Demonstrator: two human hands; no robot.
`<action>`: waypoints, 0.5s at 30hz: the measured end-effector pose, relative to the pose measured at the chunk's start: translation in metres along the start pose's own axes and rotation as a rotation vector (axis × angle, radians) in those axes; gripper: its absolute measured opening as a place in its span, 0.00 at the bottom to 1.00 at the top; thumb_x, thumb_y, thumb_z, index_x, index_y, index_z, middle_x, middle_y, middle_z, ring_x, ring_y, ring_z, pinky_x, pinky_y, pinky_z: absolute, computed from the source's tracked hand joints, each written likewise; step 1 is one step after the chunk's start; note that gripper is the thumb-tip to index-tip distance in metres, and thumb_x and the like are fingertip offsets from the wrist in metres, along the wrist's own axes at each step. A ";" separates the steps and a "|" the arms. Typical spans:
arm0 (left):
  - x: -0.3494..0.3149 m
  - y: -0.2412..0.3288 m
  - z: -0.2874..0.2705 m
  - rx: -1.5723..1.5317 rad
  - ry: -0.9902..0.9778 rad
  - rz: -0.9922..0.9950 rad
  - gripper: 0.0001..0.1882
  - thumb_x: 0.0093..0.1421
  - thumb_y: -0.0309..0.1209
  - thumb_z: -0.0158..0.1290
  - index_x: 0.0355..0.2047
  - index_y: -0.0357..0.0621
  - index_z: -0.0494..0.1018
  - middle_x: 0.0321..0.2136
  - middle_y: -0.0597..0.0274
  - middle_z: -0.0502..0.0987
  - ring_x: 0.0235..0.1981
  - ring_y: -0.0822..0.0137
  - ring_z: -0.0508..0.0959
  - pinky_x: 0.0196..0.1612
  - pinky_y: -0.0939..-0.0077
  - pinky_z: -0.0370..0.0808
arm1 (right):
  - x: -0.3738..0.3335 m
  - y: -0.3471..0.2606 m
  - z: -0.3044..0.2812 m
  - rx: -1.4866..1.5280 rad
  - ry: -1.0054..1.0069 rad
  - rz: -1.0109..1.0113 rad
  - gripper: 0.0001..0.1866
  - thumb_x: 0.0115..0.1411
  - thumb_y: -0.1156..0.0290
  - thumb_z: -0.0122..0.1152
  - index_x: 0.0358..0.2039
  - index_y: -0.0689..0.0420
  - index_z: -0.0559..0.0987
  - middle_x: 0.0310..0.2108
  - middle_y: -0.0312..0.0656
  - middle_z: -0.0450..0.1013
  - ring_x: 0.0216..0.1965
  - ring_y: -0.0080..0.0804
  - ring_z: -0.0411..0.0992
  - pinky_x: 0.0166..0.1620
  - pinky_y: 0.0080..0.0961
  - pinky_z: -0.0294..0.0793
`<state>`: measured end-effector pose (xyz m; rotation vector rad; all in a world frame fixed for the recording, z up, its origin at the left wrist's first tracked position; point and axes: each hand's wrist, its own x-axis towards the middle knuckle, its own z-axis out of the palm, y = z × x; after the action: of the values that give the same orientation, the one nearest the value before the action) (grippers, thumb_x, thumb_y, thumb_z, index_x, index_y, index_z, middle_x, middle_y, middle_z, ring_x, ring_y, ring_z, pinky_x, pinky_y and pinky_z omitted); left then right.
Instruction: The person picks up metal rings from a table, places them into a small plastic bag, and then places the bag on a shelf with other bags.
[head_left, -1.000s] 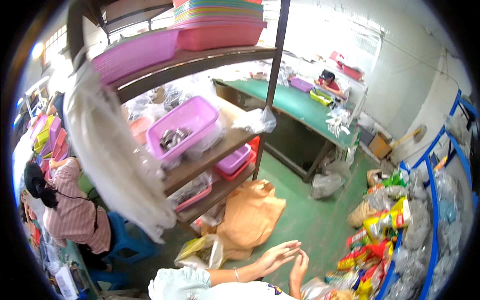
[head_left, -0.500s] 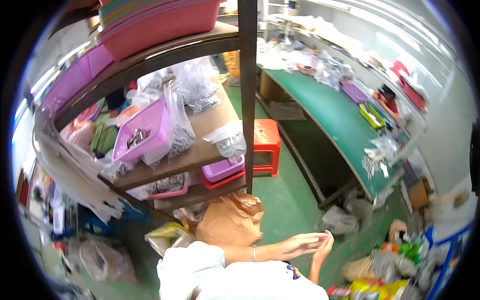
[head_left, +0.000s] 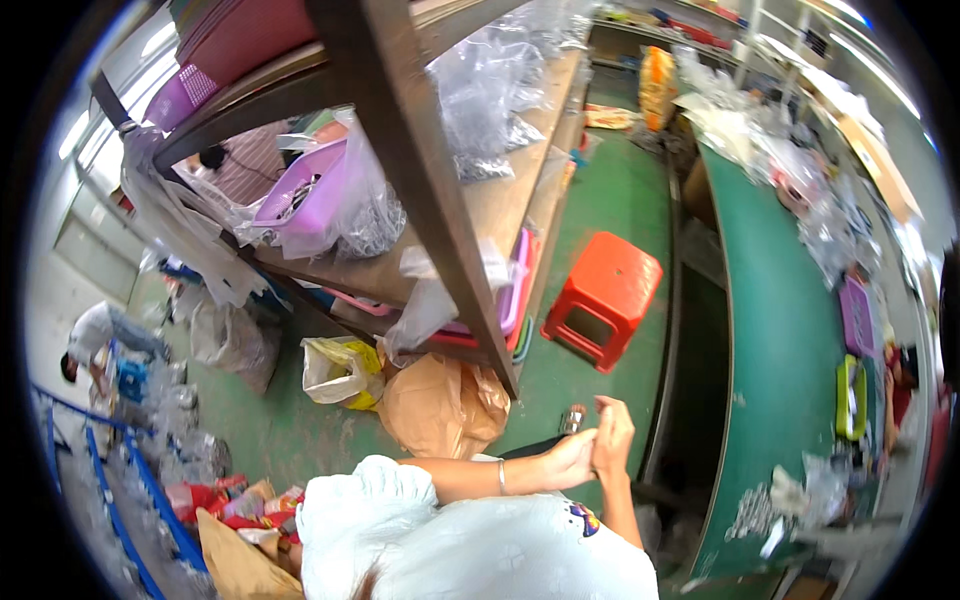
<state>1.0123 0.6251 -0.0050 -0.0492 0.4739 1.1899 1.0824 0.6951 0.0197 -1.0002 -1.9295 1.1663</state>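
My two hands are pressed together in front of me, low and just right of the middle. My left hand (head_left: 568, 461), with a bracelet on its wrist, reaches in from the left; its fingers are hidden against the other hand. My right hand (head_left: 613, 436) is raised against it, fingers bent and held close together. Anything between the palms is hidden. Beyond the hands a shoe (head_left: 573, 418) shows on the green floor, and farther off stands a red plastic stool (head_left: 618, 278).
A dark-framed rack (head_left: 420, 165) holds plastic bags of small metal parts and a purple basket (head_left: 318, 185). Below it sit a brown paper bag (head_left: 440, 400) and a yellow-white bag (head_left: 340, 370). A long green table (head_left: 765, 330) runs along the right. One person (head_left: 105, 335) bends at far left.
My view has swung, so the rack and stool look nearer and the table sits farther right. My hands, earlier meeting at outstretched fingertips, are now pressed closer together with the right fingers bent.
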 end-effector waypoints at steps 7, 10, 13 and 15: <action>0.088 0.097 0.022 0.065 0.144 0.256 0.28 0.65 0.36 0.38 0.61 0.38 0.47 0.61 0.55 0.52 0.60 0.61 0.57 0.61 0.65 0.56 | 0.145 0.266 0.005 0.382 -0.152 0.632 0.13 0.61 0.65 0.49 0.40 0.61 0.72 0.29 0.46 0.75 0.25 0.28 0.73 0.27 0.22 0.71; 0.089 0.118 0.007 0.037 0.345 0.371 0.27 0.64 0.34 0.40 0.60 0.37 0.49 0.60 0.53 0.54 0.59 0.59 0.59 0.60 0.64 0.57 | 0.197 0.336 0.041 0.727 -0.349 1.033 0.20 0.62 0.61 0.46 0.50 0.59 0.63 0.38 0.51 0.74 0.28 0.39 0.75 0.27 0.29 0.75; 0.094 0.125 -0.016 -0.075 0.580 0.474 0.25 0.63 0.34 0.43 0.58 0.39 0.54 0.58 0.54 0.59 0.58 0.60 0.61 0.59 0.63 0.60 | 0.253 0.396 0.085 0.851 -0.414 1.219 0.26 0.62 0.57 0.45 0.54 0.60 0.56 0.49 0.56 0.67 0.42 0.49 0.72 0.37 0.38 0.75; 0.103 0.123 -0.028 -0.158 0.638 0.494 0.26 0.63 0.34 0.43 0.59 0.40 0.52 0.59 0.54 0.57 0.59 0.58 0.60 0.59 0.63 0.59 | 0.284 0.422 0.114 0.932 -0.393 1.287 0.32 0.61 0.53 0.45 0.56 0.63 0.53 0.54 0.57 0.61 0.50 0.52 0.66 0.46 0.43 0.71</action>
<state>0.9223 0.7550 -0.0440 -0.4813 0.9886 1.6964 0.9628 1.0233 -0.3669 -1.4749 -0.4947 2.7303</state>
